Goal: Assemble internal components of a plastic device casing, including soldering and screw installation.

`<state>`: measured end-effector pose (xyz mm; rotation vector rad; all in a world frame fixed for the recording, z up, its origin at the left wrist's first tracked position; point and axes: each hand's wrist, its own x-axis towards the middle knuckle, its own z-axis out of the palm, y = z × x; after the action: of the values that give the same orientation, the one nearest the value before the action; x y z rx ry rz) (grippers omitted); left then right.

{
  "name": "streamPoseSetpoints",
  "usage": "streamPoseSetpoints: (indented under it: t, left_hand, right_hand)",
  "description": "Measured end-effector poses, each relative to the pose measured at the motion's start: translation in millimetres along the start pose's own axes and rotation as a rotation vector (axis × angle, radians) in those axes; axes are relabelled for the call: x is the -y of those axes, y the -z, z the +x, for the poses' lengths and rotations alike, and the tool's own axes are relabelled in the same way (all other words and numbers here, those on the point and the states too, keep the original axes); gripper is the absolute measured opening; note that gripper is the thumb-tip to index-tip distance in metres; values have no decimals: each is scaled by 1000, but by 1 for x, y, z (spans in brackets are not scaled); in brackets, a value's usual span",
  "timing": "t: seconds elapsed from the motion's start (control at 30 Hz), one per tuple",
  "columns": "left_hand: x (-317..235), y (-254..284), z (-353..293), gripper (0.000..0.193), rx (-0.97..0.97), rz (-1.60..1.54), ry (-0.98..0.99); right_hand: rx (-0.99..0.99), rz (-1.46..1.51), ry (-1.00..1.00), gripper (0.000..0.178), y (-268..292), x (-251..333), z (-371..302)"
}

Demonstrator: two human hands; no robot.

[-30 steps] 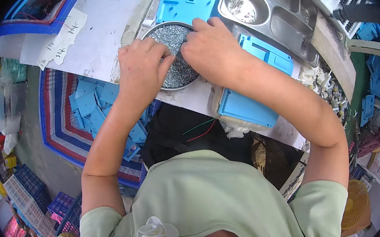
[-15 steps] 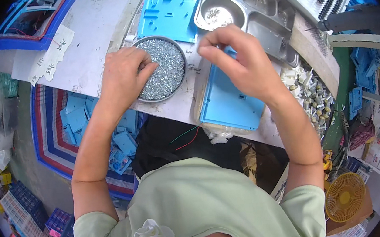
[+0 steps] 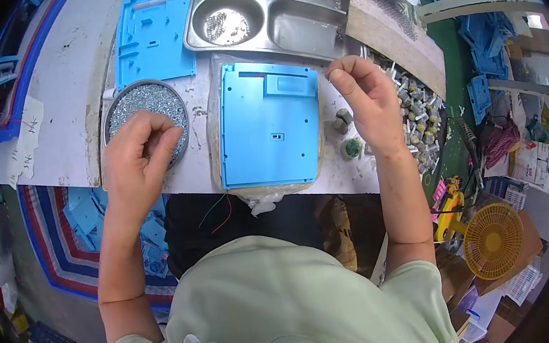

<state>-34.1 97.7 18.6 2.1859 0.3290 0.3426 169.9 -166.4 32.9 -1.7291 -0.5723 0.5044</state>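
My left hand (image 3: 141, 151) is closed in a pinch over the near edge of a round dish of small silvery screws (image 3: 145, 103). Whatever its fingertips hold is too small to make out. To the right of a blue plastic panel (image 3: 264, 142), my right hand (image 3: 369, 101) hangs with thumb and forefinger pinched together. A tiny dark bit shows at those fingertips, its kind unclear. The panel lies flat on a plastic-wrapped pad between both hands, with a red and a green wire trailing from its near edge.
Another blue panel (image 3: 154, 39) lies behind the dish. A steel compartment tray (image 3: 302, 29) with small metal parts stands at the back. Small motor-like parts (image 3: 416, 111) are heaped on the right, beside a green-topped piece (image 3: 352, 148). A yellow fan (image 3: 492, 241) stands lower right.
The view has shifted, so the table things appear further left. My left hand has drawn back from the screws toward me. My right hand has moved off the panel to its right side.
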Motion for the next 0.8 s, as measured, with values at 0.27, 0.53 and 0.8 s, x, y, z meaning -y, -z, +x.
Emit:
streamPoseSetpoints:
  t: [0.27,0.53,0.8]
  left_hand:
    - [-72,-43,9,9,337,-1000,469]
    - [-64,-57,1,15,377,-1113,393]
    - [-65,-56,-1,14,348,-1049,311]
  right_hand:
    - [21,-33,324,12,-50,16,-30]
    - [-34,151,331,17,-72,9,-47]
    - [-4,549,53,20,-84,11,-58]
